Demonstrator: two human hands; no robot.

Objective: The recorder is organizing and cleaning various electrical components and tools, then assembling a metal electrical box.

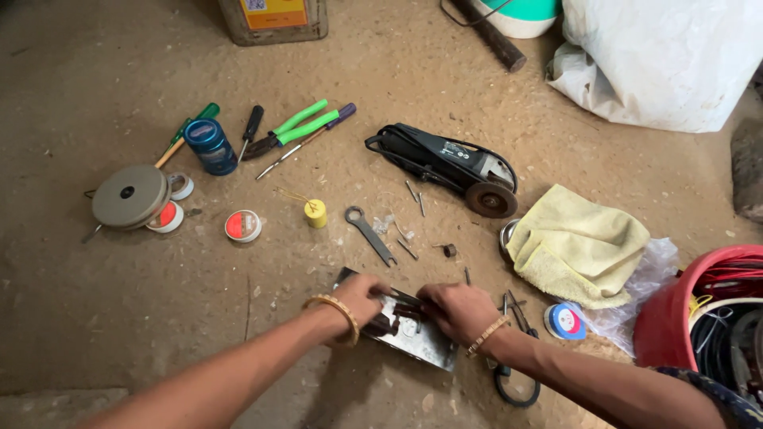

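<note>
A flat grey metal plate (429, 346) with dark fittings on it lies on the dirt floor close to me. My left hand (359, 300), with a gold bangle on the wrist, grips the plate's left part. From the other side my right hand (459, 310), with a bracelet, pinches a small dark piece at the plate's middle. What the fingertips hold is too small to tell apart. Black scissors (517, 373) lie partly under my right wrist.
A black angle grinder (449, 165) lies beyond, with a spanner (369, 234), loose screws, a small yellow spool (316, 213), tape rolls (243, 226), green-handled pliers (294, 129), screwdrivers and a blue jar (211, 146). A yellow cloth (576, 246), red tub (683, 310) and white sack (668, 56) stand right.
</note>
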